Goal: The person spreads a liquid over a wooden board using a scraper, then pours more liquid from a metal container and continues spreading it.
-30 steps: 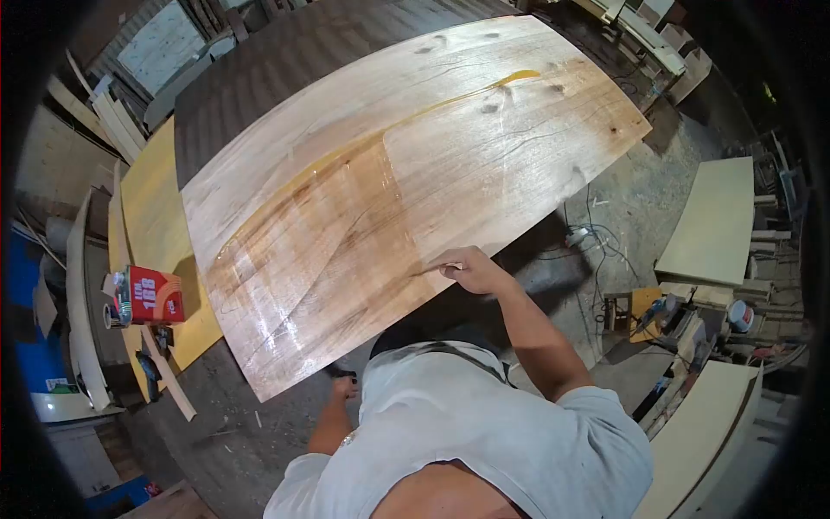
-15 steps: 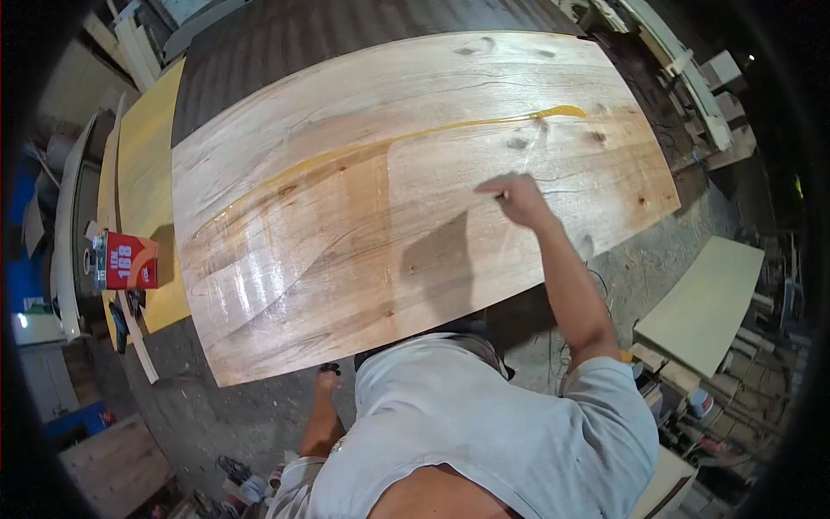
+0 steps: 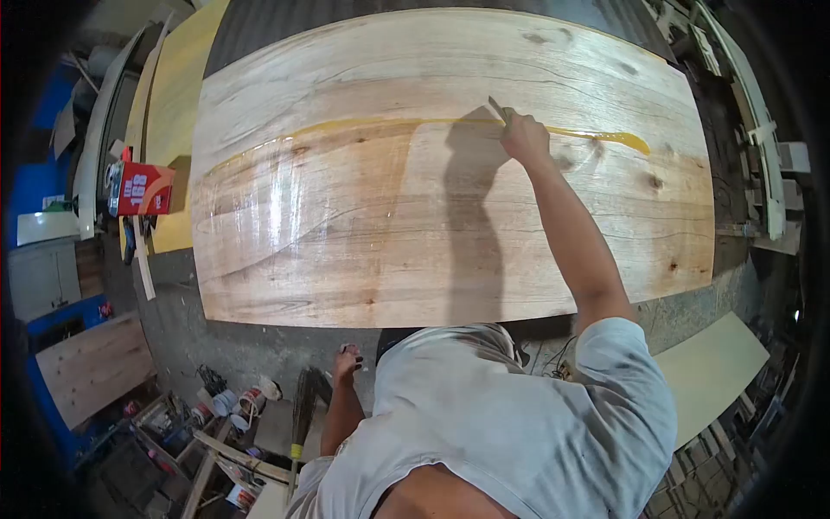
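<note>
My right hand (image 3: 526,138) grips a thin, flat spreader (image 3: 498,110), its blade pointing up and left above the board. Beneath it lies a large pale plywood sheet (image 3: 571,259). A yellow line of glue (image 3: 346,127) runs across the sheet from left to right, thickening into a blob near the right end. Left of the middle, the wood below that line looks wet and shiny. My left hand (image 3: 347,362) hangs low by the sheet's front edge, fingers loosely curled and nothing visible in it.
A red can (image 3: 145,189) stands left of the sheet on a yellow board (image 3: 177,108). Dark corrugated sheeting (image 3: 285,30) lies behind. A broom (image 3: 303,406) and several buckets (image 3: 251,402) are at lower left; a pale panel (image 3: 713,372) rests at lower right.
My right hand has moved forward with the spreader, from over the middle of the sheet to the glue line. The view has shifted, and my left hand remains low.
</note>
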The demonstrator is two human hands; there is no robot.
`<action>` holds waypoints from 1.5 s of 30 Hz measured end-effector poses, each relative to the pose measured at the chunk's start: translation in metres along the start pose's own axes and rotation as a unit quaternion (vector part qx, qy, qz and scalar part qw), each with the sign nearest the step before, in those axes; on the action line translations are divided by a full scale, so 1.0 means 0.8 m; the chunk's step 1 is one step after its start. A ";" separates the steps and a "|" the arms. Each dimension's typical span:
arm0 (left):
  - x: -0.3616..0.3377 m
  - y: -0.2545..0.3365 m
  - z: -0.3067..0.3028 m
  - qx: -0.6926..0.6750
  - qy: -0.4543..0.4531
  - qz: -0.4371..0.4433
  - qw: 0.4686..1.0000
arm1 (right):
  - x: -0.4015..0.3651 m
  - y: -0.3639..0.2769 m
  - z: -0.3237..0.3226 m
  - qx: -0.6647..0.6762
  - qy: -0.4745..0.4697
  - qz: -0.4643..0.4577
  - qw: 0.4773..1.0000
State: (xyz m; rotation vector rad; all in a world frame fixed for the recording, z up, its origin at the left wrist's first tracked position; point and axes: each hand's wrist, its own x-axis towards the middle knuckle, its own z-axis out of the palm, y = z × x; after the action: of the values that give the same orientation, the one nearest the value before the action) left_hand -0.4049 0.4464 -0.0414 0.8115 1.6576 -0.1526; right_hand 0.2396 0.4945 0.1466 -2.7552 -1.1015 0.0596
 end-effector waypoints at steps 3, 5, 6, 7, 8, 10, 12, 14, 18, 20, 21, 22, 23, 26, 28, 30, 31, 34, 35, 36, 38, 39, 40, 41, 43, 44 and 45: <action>-0.014 -0.001 0.000 -0.057 -0.009 0.043 0.997 | 0.011 -0.050 0.033 0.015 -0.017 -0.055 0.998; -0.004 -0.014 -0.010 -0.077 -0.015 0.020 0.997 | 0.016 -0.096 0.055 0.016 -0.056 -0.089 0.994; 0.000 -0.021 -0.012 -0.097 -0.025 0.005 0.995 | 0.019 -0.112 0.060 0.015 -0.061 -0.093 0.994; -0.004 -0.022 -0.013 -0.101 -0.024 0.001 0.995 | 0.025 -0.129 0.060 -0.004 -0.087 -0.126 0.988; -0.011 -0.025 -0.018 -0.088 -0.003 0.006 0.996 | 0.030 -0.145 0.058 -0.021 -0.112 -0.159 0.981; -0.022 -0.032 -0.034 -0.078 0.022 0.011 0.997 | 0.050 -0.149 0.045 -0.014 -0.112 -0.153 0.982; -0.030 -0.053 -0.049 -0.111 0.033 -0.006 0.993 | 0.053 -0.145 0.047 -0.010 -0.118 -0.148 0.982; -0.035 -0.082 -0.062 -0.123 0.037 -0.021 0.992 | 0.038 -0.143 0.057 -0.038 -0.141 -0.198 0.969; -0.027 -0.126 -0.081 -0.121 0.016 -0.037 0.992 | -0.016 -0.144 0.052 -0.060 -0.150 -0.234 0.959; -0.015 -0.137 -0.087 -0.109 0.010 -0.028 0.994 | -0.045 -0.149 0.050 -0.037 -0.221 -0.237 0.945; -0.009 -0.139 -0.091 -0.098 0.011 -0.019 0.995 | -0.062 -0.154 0.046 -0.041 -0.221 -0.233 0.946; -0.004 -0.137 -0.094 -0.097 0.005 -0.020 0.995 | -0.081 -0.161 0.044 -0.045 -0.228 -0.236 0.944; 0.002 -0.135 -0.097 -0.094 0.003 -0.004 0.996 | -0.102 -0.167 0.043 -0.048 -0.235 -0.239 0.941; 0.053 -0.164 -0.133 -0.214 -0.158 0.049 0.963 | -0.160 -0.177 0.040 -0.021 -0.246 -0.246 0.937; 0.050 -0.153 -0.128 -0.182 -0.108 0.070 0.975 | -0.198 -0.184 0.041 -0.014 -0.232 -0.269 0.935; 0.051 -0.136 -0.129 -0.149 -0.056 0.094 0.983 | -0.237 -0.197 0.037 -0.043 -0.251 -0.262 0.931; 0.053 -0.133 -0.130 -0.132 -0.046 0.086 0.986 | -0.256 -0.203 0.037 -0.043 -0.255 -0.260 0.930; 0.055 -0.129 -0.134 -0.099 -0.044 0.085 0.990 | -0.313 -0.215 0.041 -0.025 -0.271 -0.259 0.927; 0.056 -0.128 -0.134 -0.086 -0.053 0.098 0.990 | -0.331 -0.219 0.043 -0.025 -0.275 -0.254 0.927; 0.058 -0.130 -0.134 -0.082 -0.055 0.094 0.991 | -0.351 -0.223 0.044 -0.013 -0.275 -0.264 0.924; 0.065 -0.127 -0.130 -0.058 -0.046 0.088 0.993 | -0.389 -0.231 0.044 -0.027 -0.269 -0.282 0.920; 0.071 -0.128 -0.129 -0.055 -0.050 0.087 0.993 | -0.410 -0.232 0.047 -0.028 -0.271 -0.277 0.921; 0.080 -0.126 -0.127 -0.047 -0.054 0.089 0.993 | -0.427 -0.233 0.049 -0.015 -0.261 -0.287 0.922; 0.087 -0.125 -0.125 -0.040 -0.057 0.092 0.993 | -0.442 -0.233 0.049 -0.003 -0.250 -0.297 0.922; 0.076 -0.109 -0.117 -0.031 -0.060 0.100 0.993 | -0.464 -0.239 0.032 -0.010 -0.269 -0.312 0.911; 0.069 -0.097 -0.113 -0.023 -0.061 0.105 0.992 | -0.465 -0.242 0.020 -0.022 -0.328 -0.303 0.895; 0.070 -0.090 -0.109 -0.024 -0.063 0.112 0.991 | -0.465 -0.234 0.020 -0.025 -0.321 -0.303 0.897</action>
State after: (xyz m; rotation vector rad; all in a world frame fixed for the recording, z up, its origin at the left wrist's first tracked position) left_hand -0.5195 0.4609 -0.0924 0.9264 1.4360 -0.0049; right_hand -0.1591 0.3742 0.1533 -2.3276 -2.0901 0.9105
